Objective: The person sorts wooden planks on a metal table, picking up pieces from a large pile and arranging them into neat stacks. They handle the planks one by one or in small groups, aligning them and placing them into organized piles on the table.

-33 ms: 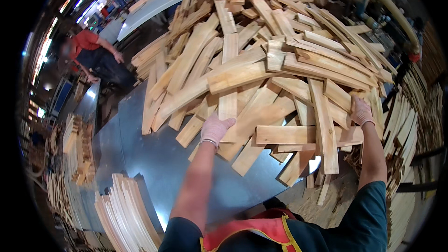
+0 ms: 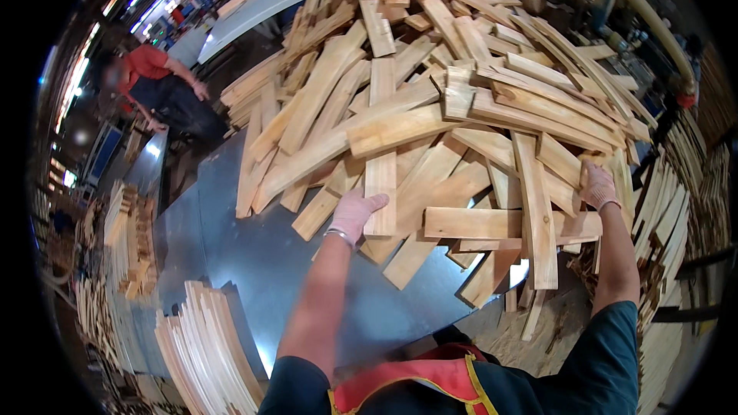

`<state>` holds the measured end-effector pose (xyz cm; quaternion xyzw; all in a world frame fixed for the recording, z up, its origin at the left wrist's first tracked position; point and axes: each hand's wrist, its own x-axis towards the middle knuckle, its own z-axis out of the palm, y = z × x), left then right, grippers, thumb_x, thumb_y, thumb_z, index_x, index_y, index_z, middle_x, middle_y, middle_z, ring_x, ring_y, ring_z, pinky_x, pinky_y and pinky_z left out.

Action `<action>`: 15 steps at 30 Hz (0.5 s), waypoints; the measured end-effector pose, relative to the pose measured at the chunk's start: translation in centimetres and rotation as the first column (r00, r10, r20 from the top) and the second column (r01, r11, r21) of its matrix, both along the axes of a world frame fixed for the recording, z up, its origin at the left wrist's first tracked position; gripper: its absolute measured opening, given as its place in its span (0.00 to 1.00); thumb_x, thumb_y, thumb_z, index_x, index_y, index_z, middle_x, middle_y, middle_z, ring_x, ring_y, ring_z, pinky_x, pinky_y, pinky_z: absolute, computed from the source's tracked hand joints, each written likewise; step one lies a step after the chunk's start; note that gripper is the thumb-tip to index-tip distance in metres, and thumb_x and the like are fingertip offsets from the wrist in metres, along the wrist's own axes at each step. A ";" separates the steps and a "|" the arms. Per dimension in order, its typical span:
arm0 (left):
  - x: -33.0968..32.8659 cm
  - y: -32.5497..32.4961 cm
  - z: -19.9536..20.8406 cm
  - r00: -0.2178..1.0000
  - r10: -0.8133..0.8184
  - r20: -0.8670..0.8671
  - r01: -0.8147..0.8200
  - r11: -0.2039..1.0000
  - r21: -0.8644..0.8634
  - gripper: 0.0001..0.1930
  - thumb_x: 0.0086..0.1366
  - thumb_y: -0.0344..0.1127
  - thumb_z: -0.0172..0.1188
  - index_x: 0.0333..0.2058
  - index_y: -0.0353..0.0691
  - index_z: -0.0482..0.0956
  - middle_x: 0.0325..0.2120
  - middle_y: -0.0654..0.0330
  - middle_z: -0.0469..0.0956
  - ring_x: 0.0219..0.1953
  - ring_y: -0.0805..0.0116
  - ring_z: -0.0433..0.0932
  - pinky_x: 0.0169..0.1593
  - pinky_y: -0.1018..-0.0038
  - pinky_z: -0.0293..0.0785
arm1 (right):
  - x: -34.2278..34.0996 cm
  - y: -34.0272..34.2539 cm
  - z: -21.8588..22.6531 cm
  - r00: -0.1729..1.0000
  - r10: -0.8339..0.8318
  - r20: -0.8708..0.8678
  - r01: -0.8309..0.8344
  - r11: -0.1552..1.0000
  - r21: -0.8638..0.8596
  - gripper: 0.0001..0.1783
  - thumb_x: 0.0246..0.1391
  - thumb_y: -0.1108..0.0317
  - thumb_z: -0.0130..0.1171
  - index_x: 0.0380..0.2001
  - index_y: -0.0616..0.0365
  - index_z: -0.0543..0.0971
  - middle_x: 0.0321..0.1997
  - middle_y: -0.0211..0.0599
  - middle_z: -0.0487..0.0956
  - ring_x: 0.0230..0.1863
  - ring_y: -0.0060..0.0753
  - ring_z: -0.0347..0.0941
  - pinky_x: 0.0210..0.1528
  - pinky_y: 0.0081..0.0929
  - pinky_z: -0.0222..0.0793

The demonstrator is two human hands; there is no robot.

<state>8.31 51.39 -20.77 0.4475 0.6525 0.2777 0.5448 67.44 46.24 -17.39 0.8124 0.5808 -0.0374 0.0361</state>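
A large heap of loose wooden boards [image 2: 400, 127] lies on a grey metal table [image 2: 246, 253]. My left hand [image 2: 355, 214], in a pale glove, grips the near end of a straight narrow board [image 2: 381, 177] with the thumb over its top. At the heap's right side my right hand [image 2: 597, 186], also gloved, is closed on something at the edge; its fingers are partly hidden, and which piece they hold I cannot make out. Between my hands a board lies crosswise [image 2: 469, 223], with a long board [image 2: 533, 215] over it, jutting past the table edge.
Stacked pale strips [image 2: 204, 346] stand at the table's near left. Beyond are more stacked pieces [image 2: 131, 242] and a person in a red shirt [image 2: 157, 84]. Many strips [image 2: 653, 223] are piled at my right. A ribbed hose [image 2: 642, 8] curves at the far right.
The narrow board at my left hand now reaches farther toward me, past my thumb. The whole view has shifted slightly. My right hand stays at the same place on the heap.
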 end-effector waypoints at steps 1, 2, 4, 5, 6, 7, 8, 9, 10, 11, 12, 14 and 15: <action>-1.9 -0.7 -1.0 0.946 0.042 0.322 -0.024 0.998 -0.058 0.42 0.58 0.41 0.73 0.67 0.28 0.66 0.53 0.46 0.81 0.51 0.52 0.83 0.54 0.62 0.81 | -0.7 0.0 1.3 0.997 0.080 -0.016 -0.079 0.995 0.063 0.36 0.43 0.69 0.70 0.59 0.52 0.73 0.51 0.48 0.82 0.55 0.58 0.77 0.61 0.49 0.70; -2.4 -1.7 0.0 0.930 0.055 0.365 -0.032 0.997 -0.069 0.40 0.58 0.39 0.73 0.65 0.29 0.67 0.52 0.48 0.81 0.50 0.56 0.83 0.52 0.63 0.82 | -1.1 -0.4 2.2 0.980 0.164 -0.110 -0.151 0.982 0.114 0.37 0.42 0.67 0.70 0.59 0.53 0.73 0.51 0.49 0.81 0.55 0.58 0.77 0.60 0.49 0.71; -3.9 -6.7 3.3 0.892 0.105 0.439 -0.065 0.992 -0.105 0.35 0.59 0.35 0.72 0.63 0.29 0.70 0.50 0.52 0.82 0.47 0.63 0.83 0.49 0.65 0.82 | -3.7 -1.0 3.8 0.890 0.350 -0.292 -0.294 0.930 0.219 0.39 0.39 0.64 0.72 0.59 0.53 0.74 0.51 0.50 0.81 0.54 0.59 0.76 0.59 0.48 0.72; -6.3 -9.9 2.4 0.846 0.069 0.528 -0.054 0.998 -0.043 0.31 0.60 0.34 0.71 0.60 0.28 0.72 0.48 0.53 0.82 0.47 0.64 0.83 0.49 0.66 0.82 | -6.5 -1.1 5.0 0.863 0.428 -0.269 -0.385 0.901 0.199 0.40 0.38 0.62 0.72 0.59 0.54 0.74 0.51 0.50 0.80 0.53 0.59 0.76 0.58 0.48 0.72; -9.1 -13.7 1.1 0.795 0.028 0.606 -0.052 0.998 0.021 0.28 0.61 0.33 0.69 0.58 0.28 0.74 0.47 0.54 0.82 0.46 0.65 0.83 0.49 0.67 0.82 | -10.4 -1.4 6.3 0.826 0.505 -0.250 -0.474 0.862 0.177 0.41 0.36 0.60 0.73 0.59 0.54 0.74 0.51 0.50 0.80 0.53 0.59 0.76 0.57 0.47 0.73; -12.3 -17.8 -0.3 0.849 0.108 0.517 -0.095 0.994 -0.051 0.27 0.61 0.33 0.69 0.56 0.28 0.75 0.45 0.55 0.83 0.45 0.66 0.83 0.48 0.67 0.82 | -14.2 -1.9 8.1 0.785 0.576 -0.228 -0.555 0.817 0.154 0.42 0.35 0.59 0.74 0.58 0.54 0.75 0.51 0.50 0.80 0.53 0.59 0.77 0.56 0.47 0.73; -14.9 -21.7 -1.6 0.888 0.185 0.421 -0.146 0.982 -0.123 0.26 0.60 0.34 0.69 0.55 0.29 0.76 0.44 0.56 0.83 0.44 0.67 0.83 0.48 0.68 0.82 | -17.7 -2.3 9.6 0.769 0.588 -0.251 -0.584 0.806 0.098 0.45 0.34 0.56 0.73 0.60 0.54 0.75 0.53 0.51 0.79 0.54 0.57 0.77 0.57 0.47 0.73; -16.8 -24.7 -2.0 0.905 0.199 0.375 -0.167 0.979 -0.116 0.24 0.61 0.35 0.67 0.54 0.30 0.77 0.42 0.57 0.83 0.42 0.66 0.83 0.48 0.67 0.81 | -21.8 -2.6 11.5 0.767 0.579 -0.277 -0.593 0.804 0.039 0.45 0.34 0.55 0.73 0.61 0.55 0.74 0.53 0.51 0.79 0.55 0.57 0.77 0.58 0.46 0.73; -18.3 -28.1 -2.3 0.918 0.227 0.325 -0.201 0.973 -0.113 0.23 0.61 0.37 0.66 0.53 0.32 0.78 0.40 0.58 0.83 0.40 0.65 0.82 0.47 0.66 0.80 | -25.6 -2.7 12.5 0.759 0.576 -0.303 -0.610 0.792 -0.023 0.46 0.35 0.54 0.74 0.62 0.55 0.74 0.54 0.52 0.79 0.56 0.57 0.76 0.59 0.45 0.73; -19.6 -31.0 -2.6 0.926 0.254 0.279 -0.232 0.967 -0.110 0.22 0.62 0.38 0.65 0.53 0.34 0.79 0.38 0.59 0.83 0.38 0.64 0.82 0.47 0.66 0.79 | -28.4 -2.7 12.4 0.736 0.605 -0.302 -0.636 0.772 -0.004 0.47 0.35 0.53 0.74 0.63 0.55 0.73 0.54 0.52 0.79 0.57 0.56 0.76 0.60 0.44 0.73; -20.7 -32.8 -2.5 0.982 0.179 0.062 -0.172 0.979 -0.112 0.23 0.62 0.41 0.65 0.53 0.36 0.79 0.41 0.59 0.83 0.40 0.62 0.82 0.49 0.64 0.79 | -31.2 -2.9 11.8 0.717 0.628 -0.301 -0.656 0.755 0.014 0.48 0.35 0.53 0.74 0.64 0.55 0.73 0.54 0.53 0.79 0.58 0.56 0.76 0.61 0.44 0.73; -22.6 -35.7 -2.3 0.930 -0.008 -0.368 -0.062 0.982 -0.178 0.25 0.63 0.46 0.64 0.55 0.41 0.79 0.47 0.57 0.83 0.44 0.58 0.82 0.52 0.61 0.77 | -37.0 -3.3 11.0 0.681 0.642 -0.352 -0.682 0.731 0.014 0.49 0.36 0.53 0.75 0.64 0.57 0.73 0.55 0.54 0.79 0.59 0.56 0.75 0.62 0.43 0.72; -23.5 -37.7 -3.4 0.806 -0.016 -0.592 -0.043 0.995 -0.085 0.26 0.63 0.48 0.64 0.57 0.42 0.78 0.50 0.57 0.81 0.48 0.56 0.81 0.54 0.60 0.76 | -40.2 -3.6 11.0 0.668 0.628 -0.399 -0.687 0.727 -0.005 0.49 0.36 0.54 0.75 0.65 0.58 0.73 0.55 0.55 0.79 0.59 0.57 0.75 0.62 0.43 0.72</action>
